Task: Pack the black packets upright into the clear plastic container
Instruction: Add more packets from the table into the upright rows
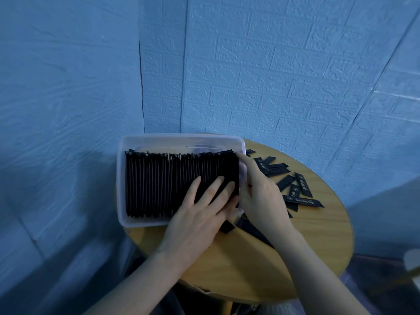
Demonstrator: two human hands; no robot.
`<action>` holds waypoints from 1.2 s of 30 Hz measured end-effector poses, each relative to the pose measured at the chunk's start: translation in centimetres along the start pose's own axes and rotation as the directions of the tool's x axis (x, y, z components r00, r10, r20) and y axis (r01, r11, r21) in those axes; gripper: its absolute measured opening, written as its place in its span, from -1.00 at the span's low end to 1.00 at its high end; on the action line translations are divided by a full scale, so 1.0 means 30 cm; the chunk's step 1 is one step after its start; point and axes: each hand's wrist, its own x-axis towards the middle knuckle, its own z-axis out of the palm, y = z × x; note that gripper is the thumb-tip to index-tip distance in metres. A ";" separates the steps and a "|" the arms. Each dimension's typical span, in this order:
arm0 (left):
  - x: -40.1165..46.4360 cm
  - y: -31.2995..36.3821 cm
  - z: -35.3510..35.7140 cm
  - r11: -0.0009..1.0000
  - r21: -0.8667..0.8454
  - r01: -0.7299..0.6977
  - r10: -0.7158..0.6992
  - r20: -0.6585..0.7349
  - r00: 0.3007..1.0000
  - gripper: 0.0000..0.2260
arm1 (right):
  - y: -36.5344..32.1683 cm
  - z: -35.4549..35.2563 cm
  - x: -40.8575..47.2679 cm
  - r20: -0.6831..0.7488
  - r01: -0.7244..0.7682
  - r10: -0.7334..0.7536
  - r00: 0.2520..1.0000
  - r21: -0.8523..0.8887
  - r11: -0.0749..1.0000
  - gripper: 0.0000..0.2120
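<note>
A clear plastic container (121,178) sits on the left side of a round wooden table (318,246). A long row of black packets (159,183) stands upright on edge inside it, filling nearly its whole width. My left hand (200,210) lies flat with straight fingers pressing on the tops of the packets at the row's right part. My right hand (256,189) is at the container's right end, its index finger stretched along the last packet; its other fingers are hidden behind the row. Several loose black packets (295,189) lie flat on the table to the right.
More loose packets (250,228) lie under my right wrist near the container's front right corner. Blue textured walls stand close behind the table. A white object (412,262) shows at the right edge.
</note>
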 end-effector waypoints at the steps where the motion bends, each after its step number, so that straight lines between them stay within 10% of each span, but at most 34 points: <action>1: 0.001 0.001 0.001 1.000 0.003 -0.001 0.001 0.008 1.000 -0.51 | 0.003 0.000 -0.005 -0.012 0.004 -0.004 1.000 -0.003 1.000 -0.55; 9: -0.001 0.007 0.008 1.000 -0.010 0.023 -0.024 -0.030 0.999 -0.52 | -0.021 0.000 -0.078 -0.083 -0.040 0.022 0.996 -0.213 0.976 -0.54; 19: 0.000 0.004 0.016 1.000 0.004 0.026 -0.026 -0.075 0.997 -0.52 | -0.062 0.022 -0.114 0.225 -0.358 0.294 0.929 0.352 0.865 -0.56; 36: 0.005 0.006 0.032 0.999 0.000 0.035 -0.035 -0.079 0.996 -0.54 | -0.039 0.023 -0.044 0.204 -0.196 0.174 0.963 0.095 0.976 -0.56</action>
